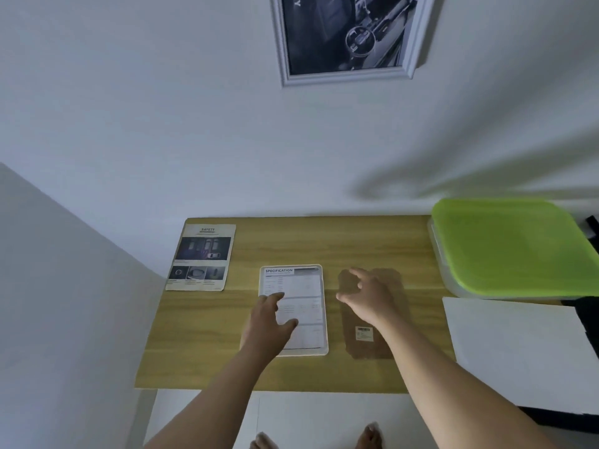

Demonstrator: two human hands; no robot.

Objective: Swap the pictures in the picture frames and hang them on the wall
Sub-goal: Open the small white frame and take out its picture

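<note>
Picture frame (306, 288) lies under fingers (275, 299) of left hand (267, 322).

Wooden table (356, 241), SAFETY sheet (201, 257) left, white frame (304, 286) centre, brown backing board (366, 350) beside it, green-lidded box (512, 244) right.

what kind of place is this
Likely a plain room in a home: a wooden table against a white wall, a framed car picture hanging above it, and bare feet on the floor.
</note>
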